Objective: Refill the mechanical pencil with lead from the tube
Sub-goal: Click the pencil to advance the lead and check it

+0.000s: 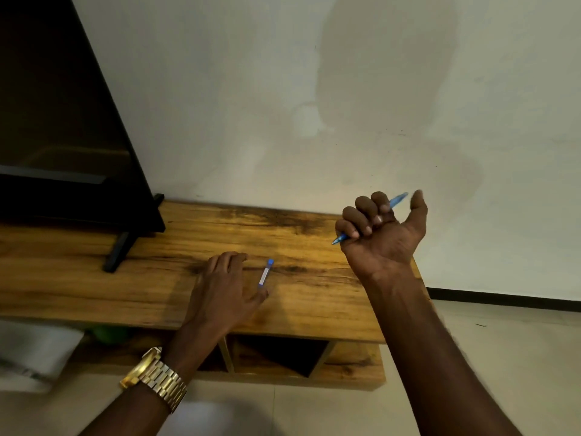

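Head view: right hand (382,234) is fisted around the pencil (396,201). Left hand (224,284) lies spread beside the capped lead tube (265,273). Refilling not yet begun.

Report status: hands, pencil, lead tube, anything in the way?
Right hand raised, fist shut on blue mechanical pencil. Left hand flat on wooden stand, empty, thumb by lead tube, tube still capped. Nothing in the way.
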A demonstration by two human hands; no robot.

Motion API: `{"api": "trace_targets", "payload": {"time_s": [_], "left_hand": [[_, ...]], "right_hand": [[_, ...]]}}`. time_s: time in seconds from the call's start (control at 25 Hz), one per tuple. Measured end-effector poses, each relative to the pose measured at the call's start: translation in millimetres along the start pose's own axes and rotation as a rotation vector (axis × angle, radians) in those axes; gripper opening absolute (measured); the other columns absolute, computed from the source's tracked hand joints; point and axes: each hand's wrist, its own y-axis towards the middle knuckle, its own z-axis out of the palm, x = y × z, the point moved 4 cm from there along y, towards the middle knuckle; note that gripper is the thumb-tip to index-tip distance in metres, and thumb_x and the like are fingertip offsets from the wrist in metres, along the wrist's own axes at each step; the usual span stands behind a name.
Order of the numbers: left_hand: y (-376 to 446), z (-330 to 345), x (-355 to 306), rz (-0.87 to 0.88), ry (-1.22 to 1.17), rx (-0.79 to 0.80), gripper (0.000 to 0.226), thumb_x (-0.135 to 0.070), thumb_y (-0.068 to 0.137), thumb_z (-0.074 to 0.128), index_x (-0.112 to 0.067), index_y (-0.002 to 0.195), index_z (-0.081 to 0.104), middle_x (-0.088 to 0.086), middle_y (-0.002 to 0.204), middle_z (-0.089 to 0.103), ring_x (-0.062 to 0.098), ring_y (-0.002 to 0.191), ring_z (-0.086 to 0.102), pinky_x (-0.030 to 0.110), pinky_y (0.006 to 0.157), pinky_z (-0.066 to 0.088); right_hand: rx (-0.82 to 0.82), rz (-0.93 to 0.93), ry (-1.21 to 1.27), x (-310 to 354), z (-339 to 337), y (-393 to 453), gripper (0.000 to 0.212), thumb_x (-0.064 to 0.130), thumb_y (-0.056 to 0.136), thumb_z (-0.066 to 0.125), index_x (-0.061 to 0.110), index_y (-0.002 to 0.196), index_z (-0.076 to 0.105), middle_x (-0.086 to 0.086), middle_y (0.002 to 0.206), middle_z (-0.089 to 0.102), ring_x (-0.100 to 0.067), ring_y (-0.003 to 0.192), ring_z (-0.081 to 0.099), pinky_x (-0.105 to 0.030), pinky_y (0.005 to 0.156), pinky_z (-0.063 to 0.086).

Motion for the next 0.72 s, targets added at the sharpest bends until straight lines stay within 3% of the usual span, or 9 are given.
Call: {"api": "trace_targets", "payload": {"time_s": [0.08, 0.2, 0.36, 0.48, 0.64, 0.72], "left_hand": [[-7, 21, -1, -0.04, 0.038, 0.189, 0.132, -0.101, 0.072, 0.043, -0.021, 0.172, 0.013, 0.006, 0.181, 0.011, 0.03, 0.165, 0.013, 0.051, 0.129, 0.025], [0, 37, -9, 0.004, 0.054, 0.285, 0.146, -0.111, 0.063, 0.027, -0.021, 0.172, -0.012, 0.007, 0.18, -0.023, 0.032, 0.168, -0.014, 0.055, 0.133, 0.002], [2, 48, -8, 0.027, 0.089, 0.325, 0.146, -0.11, 0.063, 0.023, -0.022, 0.17, -0.019, 0.007, 0.176, -0.035, 0.031, 0.165, -0.026, 0.056, 0.134, -0.004], [7, 46, -5, 0.03, 0.083, 0.314, 0.143, -0.109, 0.064, 0.019, -0.022, 0.169, -0.023, 0.006, 0.173, -0.04, 0.03, 0.162, -0.033, 0.056, 0.134, -0.009], [6, 49, 1, 0.025, 0.078, 0.352, 0.14, -0.106, 0.072, 0.028, -0.02, 0.167, -0.027, 0.006, 0.17, -0.045, 0.031, 0.159, -0.039, 0.057, 0.133, -0.013], [5, 48, 3, 0.022, 0.06, 0.354, 0.14, -0.105, 0.072, 0.03, -0.02, 0.167, -0.027, 0.006, 0.171, -0.045, 0.031, 0.159, -0.04, 0.058, 0.132, -0.013]], "right_hand": [[0.017, 0.016, -0.013, 7, -1, -6, 0.063, 0.074, 0.098, 0.045, 0.022, 0.064, 0.037, 0.008, 0.06, 0.018, -0.011, 0.052, 0.013, -0.028, 0.052, 0.014], [0.051, 0.029, -0.009, 14, -5, -1, 0.063, 0.069, 0.101, 0.045, 0.022, 0.059, 0.033, 0.008, 0.057, 0.017, -0.011, 0.049, 0.013, -0.027, 0.048, 0.014], [0.053, 0.042, -0.01, 5, -18, 6, 0.063, 0.072, 0.102, 0.038, 0.025, 0.061, 0.025, 0.008, 0.056, 0.017, -0.009, 0.049, 0.013, -0.027, 0.046, 0.013], [0.065, 0.068, -0.002, -2, -19, 15, 0.066, 0.065, 0.104, 0.037, 0.023, 0.053, 0.034, 0.008, 0.053, 0.018, -0.009, 0.047, 0.013, -0.025, 0.043, 0.014], [0.111, 0.092, -0.091, -21, -18, 18, 0.062, 0.056, 0.104, 0.034, 0.023, 0.052, 0.033, 0.007, 0.051, 0.019, -0.01, 0.044, 0.012, -0.022, 0.045, 0.013], [0.142, 0.11, -0.104, -33, -16, 16, 0.063, 0.063, 0.105, 0.034, 0.024, 0.055, 0.027, 0.007, 0.051, 0.017, -0.01, 0.044, 0.011, -0.022, 0.045, 0.011]]}}
